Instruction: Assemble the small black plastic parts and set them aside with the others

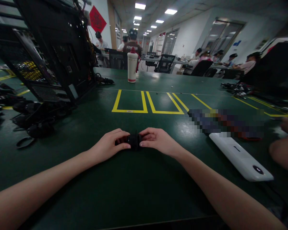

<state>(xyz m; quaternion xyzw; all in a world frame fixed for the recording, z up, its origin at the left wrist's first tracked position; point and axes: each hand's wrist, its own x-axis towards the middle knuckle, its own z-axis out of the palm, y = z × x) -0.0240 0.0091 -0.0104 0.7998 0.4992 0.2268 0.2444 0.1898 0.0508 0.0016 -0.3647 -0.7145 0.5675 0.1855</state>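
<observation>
A small black object (133,141), dark and hard to make out in detail, is at the middle of the green table (134,191). From its left side my left hand (110,143) grips it between thumb and fingers. My right hand (157,140) closes on its right side, with the thumb low and the fingers curled above. The object stays between the two hands, close to the tabletop, and the fingertips cover its ends.
Left: a black computer case (69,57) and black cables (38,121). Beyond the hands: yellow tape (129,111) and a white tumbler (132,68). Right: a white device (240,156), blurred items (204,120) and another person's arm (286,150). People sit farther back.
</observation>
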